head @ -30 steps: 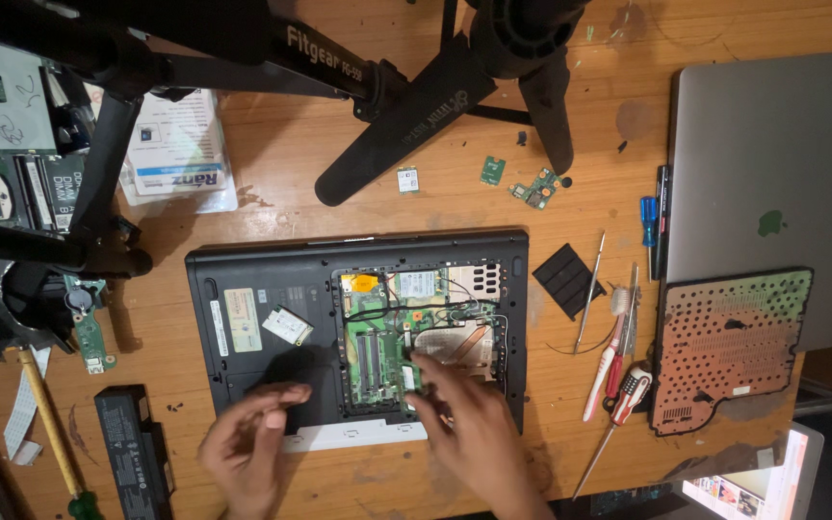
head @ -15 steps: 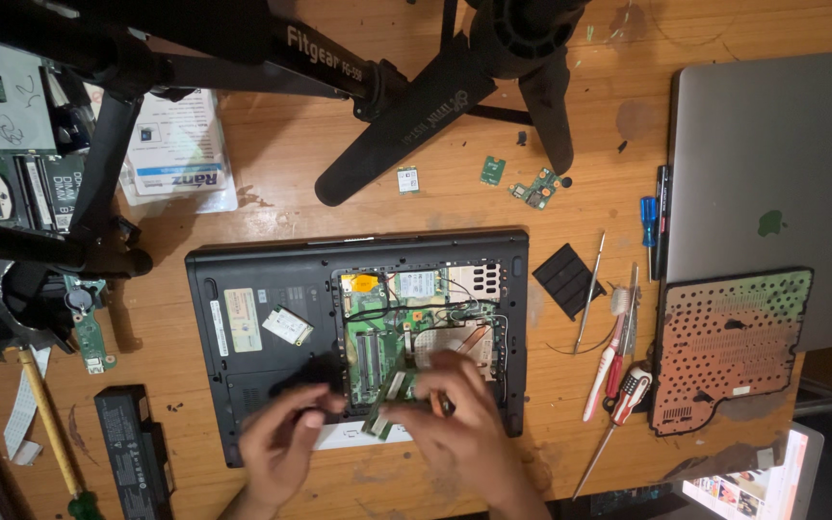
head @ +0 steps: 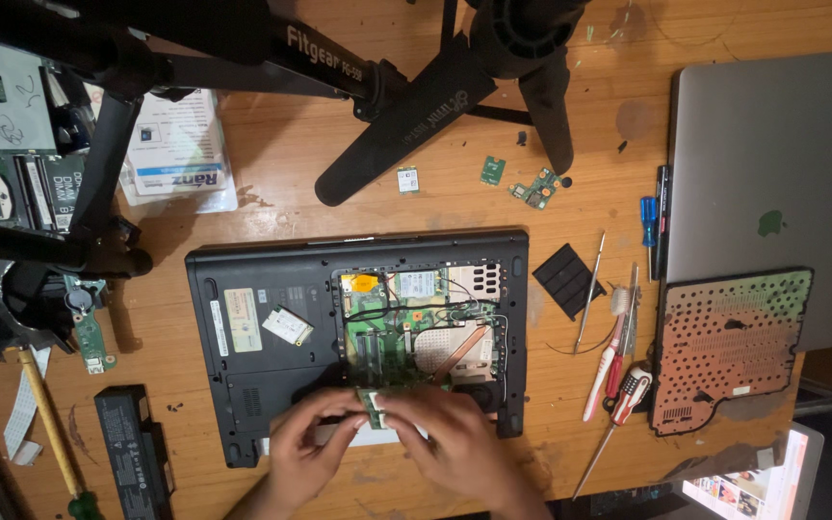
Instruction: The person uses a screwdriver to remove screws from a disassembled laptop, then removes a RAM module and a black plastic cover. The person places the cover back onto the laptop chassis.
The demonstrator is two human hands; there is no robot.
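Cluttered wooden tabletop (head: 272, 183); both my hands, left hand (head: 305, 448) and right hand (head: 450, 438), pinch the small green memory module (head: 375, 404) over the opened black laptop base (head: 262, 385); mid-handling, next needs square alignment with the slot

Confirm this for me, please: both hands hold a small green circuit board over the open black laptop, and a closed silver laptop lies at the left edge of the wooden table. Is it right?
Not quite. The head view shows the closed silver laptop at the right edge of the wooden table, not the left. The rest holds: the left hand and right hand hold a small green circuit board over the open black laptop.
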